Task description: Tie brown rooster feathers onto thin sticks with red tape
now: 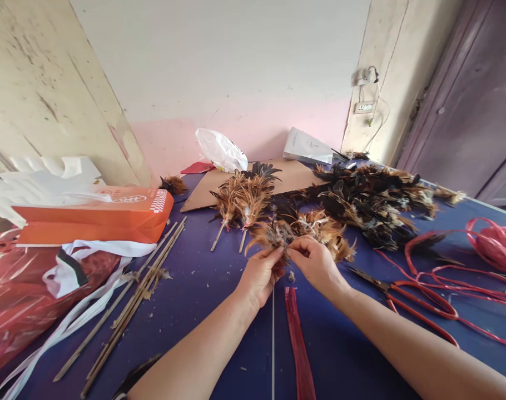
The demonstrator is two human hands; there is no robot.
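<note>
My left hand (pixel 260 273) and my right hand (pixel 315 260) meet above the blue table (pixel 203 278), both pinching a small bunch of brown feathers (pixel 280 236). A thin stick (pixel 273 344) runs down from under my left hand toward me. Beside it lies a flat red plastic strip (pixel 299 344). Two finished feather bundles on sticks (pixel 241 203) lie just beyond my hands. A big heap of dark and brown feathers (pixel 370 203) lies to the right.
Several bamboo sticks (pixel 132 294) lie at the left. An orange bag (pixel 98 216) and red plastic (pixel 23 300) sit far left. Red-handled scissors (pixel 407 297) and red plastic cord (pixel 478 278) are at the right. Cardboard (pixel 294 175) and white bags (pixel 222 150) stand by the wall.
</note>
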